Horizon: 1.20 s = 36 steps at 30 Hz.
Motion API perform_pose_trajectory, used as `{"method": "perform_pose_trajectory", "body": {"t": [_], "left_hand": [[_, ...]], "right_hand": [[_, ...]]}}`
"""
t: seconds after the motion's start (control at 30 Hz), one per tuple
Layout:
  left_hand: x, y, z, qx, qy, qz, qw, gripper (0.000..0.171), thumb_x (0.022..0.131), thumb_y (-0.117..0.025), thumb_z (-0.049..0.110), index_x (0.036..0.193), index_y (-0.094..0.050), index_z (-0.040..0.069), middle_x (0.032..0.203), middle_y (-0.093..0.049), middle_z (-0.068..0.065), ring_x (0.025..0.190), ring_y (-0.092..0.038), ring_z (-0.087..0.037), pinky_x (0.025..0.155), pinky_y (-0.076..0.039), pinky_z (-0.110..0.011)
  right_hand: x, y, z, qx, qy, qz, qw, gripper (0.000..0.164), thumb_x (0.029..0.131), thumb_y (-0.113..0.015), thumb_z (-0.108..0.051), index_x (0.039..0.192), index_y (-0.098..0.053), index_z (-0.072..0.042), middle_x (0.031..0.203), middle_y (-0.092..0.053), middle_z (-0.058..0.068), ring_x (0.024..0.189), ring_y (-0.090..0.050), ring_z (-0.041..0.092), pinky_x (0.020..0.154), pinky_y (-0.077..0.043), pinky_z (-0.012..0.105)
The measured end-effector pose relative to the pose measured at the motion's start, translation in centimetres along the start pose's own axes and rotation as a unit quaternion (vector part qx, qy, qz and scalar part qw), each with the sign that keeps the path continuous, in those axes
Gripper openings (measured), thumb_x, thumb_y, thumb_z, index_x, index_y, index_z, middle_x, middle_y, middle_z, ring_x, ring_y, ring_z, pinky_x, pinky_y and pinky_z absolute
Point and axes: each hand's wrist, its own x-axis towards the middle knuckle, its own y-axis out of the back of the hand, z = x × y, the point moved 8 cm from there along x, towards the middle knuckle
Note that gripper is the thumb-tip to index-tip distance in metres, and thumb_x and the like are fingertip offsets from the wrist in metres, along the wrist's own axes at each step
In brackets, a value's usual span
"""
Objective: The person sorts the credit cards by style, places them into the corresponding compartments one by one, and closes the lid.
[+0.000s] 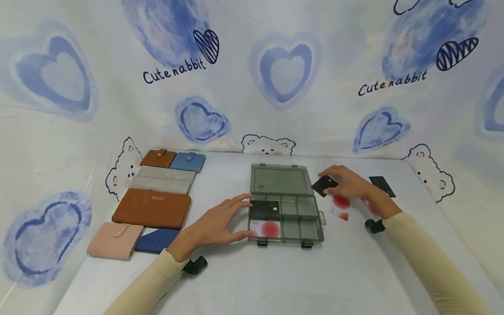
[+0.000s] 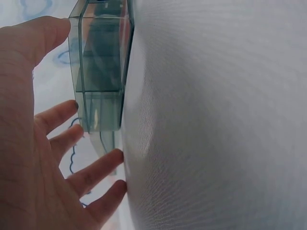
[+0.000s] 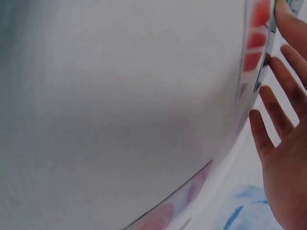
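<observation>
A clear green plastic organizer box [image 1: 301, 217] lies with its lid folded back. In its left compartments are a black VIP card [image 1: 264, 209] and, nearer the front, a white card with a red circle [image 1: 269, 229]. My left hand [image 1: 216, 223] spreads along the box's left side, thumb and fingertips at its edge, as the left wrist view shows the box wall [image 2: 98, 72] too. To the right of the box, my right hand [image 1: 346, 181] pinches a black card [image 1: 324, 185] between thumb and fingers, above a red-and-white card [image 1: 339, 207] on the table.
Another black card [image 1: 382, 186] lies beyond the right forearm; a red-patterned card [image 1: 372, 209] is partly hidden under it. On the left stand rows of wallets: brown [image 1: 153, 209], grey [image 1: 162, 178], pink [image 1: 114, 240], navy [image 1: 157, 240], small brown [image 1: 158, 158] and light blue [image 1: 188, 162]. A patterned curtain closes the back.
</observation>
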Motion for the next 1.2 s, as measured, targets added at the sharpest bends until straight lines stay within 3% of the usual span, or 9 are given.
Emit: {"method": "perform_pose_trajectory", "body": {"t": [0.2,0.47,0.8,1.03,1.1,1.2], "left_hand": [[0.0,0.1,0.1,-0.001,-0.002,0.001,1.0000,0.074,0.090,-0.065,0.060,0.150,-0.046,0.022,0.166,-0.025,0.006,0.144,-0.037,-0.018,0.108,-0.042,-0.052],[-0.1,0.1,0.0,-0.001,-0.005,0.002,1.0000,0.075,0.090,-0.067,0.059,0.150,-0.046,0.021,0.166,-0.026,0.004,0.144,-0.038,-0.019,0.108,-0.042,-0.052],[0.0,0.3,0.3,-0.003,-0.012,0.005,0.9999,0.074,0.090,-0.064,0.062,0.149,-0.047,0.021,0.166,-0.027,0.005,0.144,-0.039,-0.019,0.108,-0.042,-0.051],[0.0,0.2,0.3,-0.003,-0.010,0.003,0.9999,0.073,0.090,-0.065,0.061,0.148,-0.047,0.021,0.165,-0.027,0.003,0.143,-0.039,-0.021,0.107,-0.043,-0.053],[-0.1,0.2,0.2,-0.005,-0.008,0.004,0.9999,0.073,0.090,-0.066,0.060,0.149,-0.046,0.021,0.165,-0.027,0.003,0.143,-0.039,-0.021,0.107,-0.043,-0.053],[-0.1,0.2,0.2,-0.009,-0.006,0.005,0.9999,0.074,0.090,-0.067,0.059,0.150,-0.046,0.021,0.165,-0.027,0.003,0.143,-0.039,-0.021,0.106,-0.043,-0.053]], "right_hand": [[-0.3,1.1,0.3,-0.057,-0.004,-0.002,0.998,0.058,0.086,-0.083,-0.031,0.136,-0.063,-0.009,0.133,-0.058,0.015,0.126,-0.048,0.042,0.102,-0.039,0.065],[-1.1,1.8,1.0,-0.031,-0.022,-0.025,0.999,0.057,0.084,-0.084,-0.014,0.136,-0.063,-0.006,0.130,-0.060,0.016,0.122,-0.052,0.039,0.101,-0.042,0.064],[-1.1,1.9,2.4,-0.004,-0.044,-0.020,0.999,0.053,0.084,-0.084,-0.022,0.131,-0.066,-0.007,0.119,-0.062,0.014,0.112,-0.054,0.033,0.096,-0.044,0.058],[-1.5,2.4,1.5,-0.002,-0.075,0.006,0.997,0.053,0.081,-0.087,-0.018,0.125,-0.061,-0.003,0.119,-0.062,0.022,0.113,-0.054,0.041,0.098,-0.043,0.062],[-1.6,2.4,1.3,-0.011,-0.095,0.007,0.995,0.055,0.082,-0.086,-0.021,0.128,-0.057,-0.008,0.125,-0.062,0.026,0.104,-0.059,0.039,0.089,-0.050,0.060],[-2.1,2.3,1.5,-0.016,-0.136,0.000,0.991,0.054,0.087,-0.082,-0.025,0.132,-0.052,-0.017,0.131,-0.060,0.029,0.077,-0.063,0.033,0.062,-0.056,0.050]]}}
